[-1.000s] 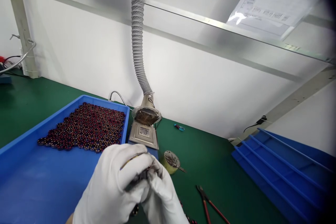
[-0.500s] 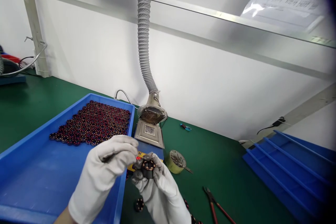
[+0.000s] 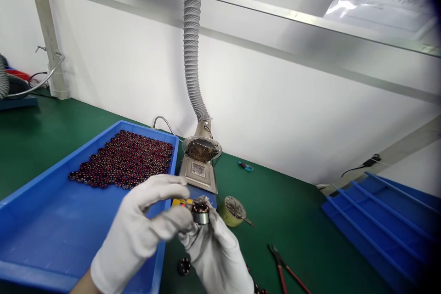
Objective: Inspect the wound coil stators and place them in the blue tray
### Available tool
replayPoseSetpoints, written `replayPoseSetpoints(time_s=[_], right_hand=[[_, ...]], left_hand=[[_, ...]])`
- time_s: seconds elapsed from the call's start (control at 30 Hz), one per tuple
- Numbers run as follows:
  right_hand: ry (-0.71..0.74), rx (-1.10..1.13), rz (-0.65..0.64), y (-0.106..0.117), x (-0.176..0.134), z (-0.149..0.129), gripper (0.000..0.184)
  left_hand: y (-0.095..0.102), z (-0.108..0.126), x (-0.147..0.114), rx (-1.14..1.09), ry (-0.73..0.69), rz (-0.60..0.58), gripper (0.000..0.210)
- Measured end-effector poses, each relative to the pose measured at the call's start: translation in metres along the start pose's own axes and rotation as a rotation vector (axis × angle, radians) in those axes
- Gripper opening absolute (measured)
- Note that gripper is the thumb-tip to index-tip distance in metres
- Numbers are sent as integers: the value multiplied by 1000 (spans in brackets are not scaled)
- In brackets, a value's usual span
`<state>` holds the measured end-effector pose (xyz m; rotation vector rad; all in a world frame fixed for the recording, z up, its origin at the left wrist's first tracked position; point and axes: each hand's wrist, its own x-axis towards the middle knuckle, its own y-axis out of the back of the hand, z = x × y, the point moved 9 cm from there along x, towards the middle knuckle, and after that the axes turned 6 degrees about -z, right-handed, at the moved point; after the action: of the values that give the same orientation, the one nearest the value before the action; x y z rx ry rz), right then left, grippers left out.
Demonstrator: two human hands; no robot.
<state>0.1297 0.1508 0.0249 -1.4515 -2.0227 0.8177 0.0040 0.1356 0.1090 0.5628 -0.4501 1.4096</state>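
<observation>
We're mid-handling, it seems: R hand (image 3: 222, 255) has its grip closed on ring part (image 3: 200, 216), L hand (image 3: 138, 229) parted nearby; next move prob. needs R steady.

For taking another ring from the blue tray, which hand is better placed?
Likely the left hand: it is nearer the tray, with its thumb and fingers parted. The right hand holds a ring and sits farther off.

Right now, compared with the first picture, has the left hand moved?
Yes. The left hand has shifted leftward, judged against the metal plate below the hose.
</observation>
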Motion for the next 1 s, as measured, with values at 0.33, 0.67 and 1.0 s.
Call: replayPoseSetpoints(time_s=[0.33, 0.67, 1.0], right_hand=[[-18, 151, -2, -8, -7, 3, 13], [-92, 246, -45, -15, -5, 13, 15], [-60, 284, -100, -20, -7, 17, 21]], left_hand=[[-34, 23, 9, 187, -218, -199, 31], [-37, 21, 4, 326, -246, -229, 32], [-25, 15, 8, 118, -139, -183, 24]])
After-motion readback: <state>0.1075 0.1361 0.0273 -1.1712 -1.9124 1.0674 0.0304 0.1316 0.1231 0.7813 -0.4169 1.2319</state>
